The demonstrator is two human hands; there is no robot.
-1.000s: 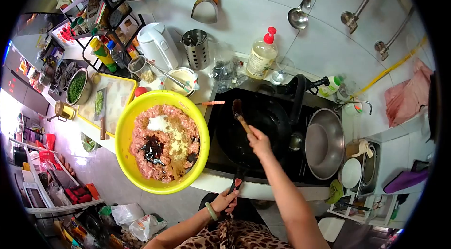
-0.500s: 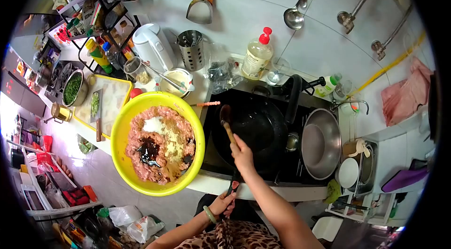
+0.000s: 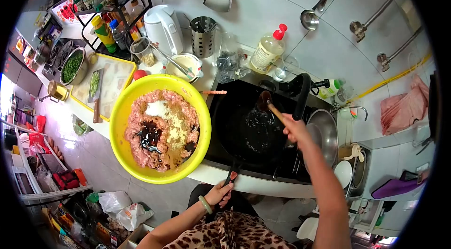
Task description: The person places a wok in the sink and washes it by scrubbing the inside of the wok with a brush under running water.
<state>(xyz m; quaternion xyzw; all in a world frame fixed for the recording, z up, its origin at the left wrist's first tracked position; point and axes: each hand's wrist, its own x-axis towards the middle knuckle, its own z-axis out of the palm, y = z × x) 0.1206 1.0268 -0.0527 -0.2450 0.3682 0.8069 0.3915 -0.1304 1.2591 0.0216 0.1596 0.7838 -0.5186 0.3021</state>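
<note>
My left hand (image 3: 219, 194) is wrapped round the handle (image 3: 231, 178) of a black wok (image 3: 235, 143) on the dark stove. In my right hand (image 3: 296, 130) is a brush (image 3: 276, 112) with a light wooden handle and a dark brown head. The head is at the wok's far side, above a wet, shiny patch. Just left of the wok stands a large yellow bowl (image 3: 114, 143) of minced meat (image 3: 141, 101), topped with white granules, pale yellow powder and dark sauce. Neither hand touches this bowl.
Right of the wok sits a steel basin (image 3: 330, 131), beside the sink. A pump bottle (image 3: 268, 53), a kettle (image 3: 162, 28) and a holed steel holder (image 3: 203, 42) line the wall. A cleaver (image 3: 96, 94) lies on a cutting board (image 3: 123, 68) at the left.
My right hand has swung right with the brush, from the wok's left side to its far right. My left hand keeps hold of the wok handle. The view has shifted slightly.
</note>
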